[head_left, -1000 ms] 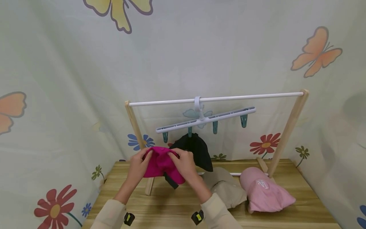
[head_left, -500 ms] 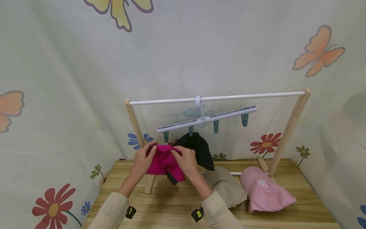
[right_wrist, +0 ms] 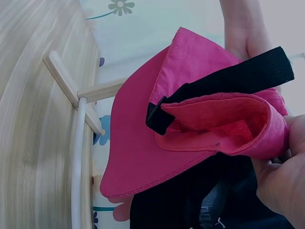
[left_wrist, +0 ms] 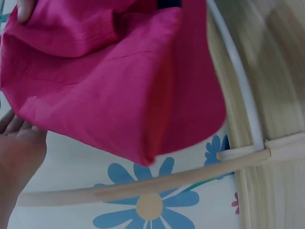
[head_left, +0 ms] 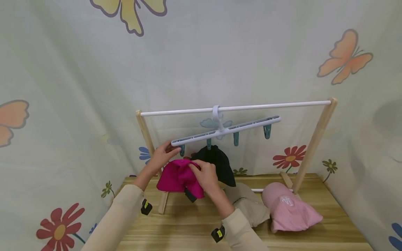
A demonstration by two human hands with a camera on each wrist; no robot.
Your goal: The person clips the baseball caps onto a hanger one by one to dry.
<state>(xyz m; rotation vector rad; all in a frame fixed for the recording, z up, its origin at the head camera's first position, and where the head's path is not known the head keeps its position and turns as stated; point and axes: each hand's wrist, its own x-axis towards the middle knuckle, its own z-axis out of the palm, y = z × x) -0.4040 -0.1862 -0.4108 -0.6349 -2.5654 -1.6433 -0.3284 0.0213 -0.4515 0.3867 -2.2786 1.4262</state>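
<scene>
Below the left end of a long, pale lilac plastic hanger (head_left: 226,131), a bright pink cloth cap (head_left: 172,176) is held in the air, off the table; the right hand (head_left: 208,177) has it alone, thumb and fingers pinching the cloth near the top.

Half a second ago both hands were on this cap; now the left hand (head_left: 161,157) has let go and gone up to the small teal end clip (head_left: 182,151); so the right hand bears the cap, and the left is free to work at the clip. The left thumb is right by the clip, the other fingers up by the hanger's end; whether they pinch the clip I cannot tell.

From the right wrist, the cap's brim points down; a flat black strap (right_wrist: 238,76) sticks out loose.

Just behind, a black cloth cap (head_left: 221,167) hangs under the next teal clip (head_left: 208,144); on the brown wooden table (head_left: 169,230) lie a beige cloth cap (head_left: 249,207) and, beside it, a light pink cloth cap (head_left: 290,211) with white letters; a white rod (head_left: 267,106) holds up the hanger.
</scene>
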